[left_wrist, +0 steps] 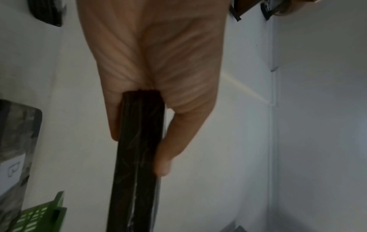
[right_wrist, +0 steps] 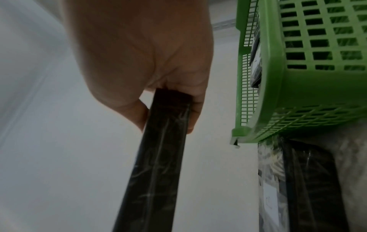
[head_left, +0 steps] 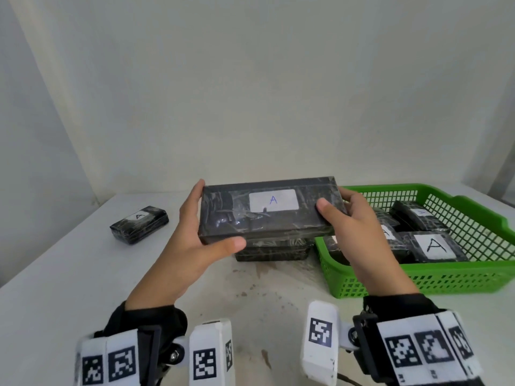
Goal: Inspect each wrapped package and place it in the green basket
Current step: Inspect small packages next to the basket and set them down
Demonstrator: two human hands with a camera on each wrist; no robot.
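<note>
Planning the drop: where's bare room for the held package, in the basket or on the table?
Green basket: crowded near and mid floor, bare mesh along the far wall. Table: bare between small package and left hand, and before the package under the held package.

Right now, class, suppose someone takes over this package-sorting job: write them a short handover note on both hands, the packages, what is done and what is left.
Left hand grips the left end of the held package; right hand grips its right end. The package is lifted above the table, its label marked A facing up.
Green basket sits on the right and already holds several wrapped packages, at least two showing an A.
Done: those packages are in the basket.
Left: place the held package in the basket, then inspect and place the package beneath it and the small package at far left.
</note>
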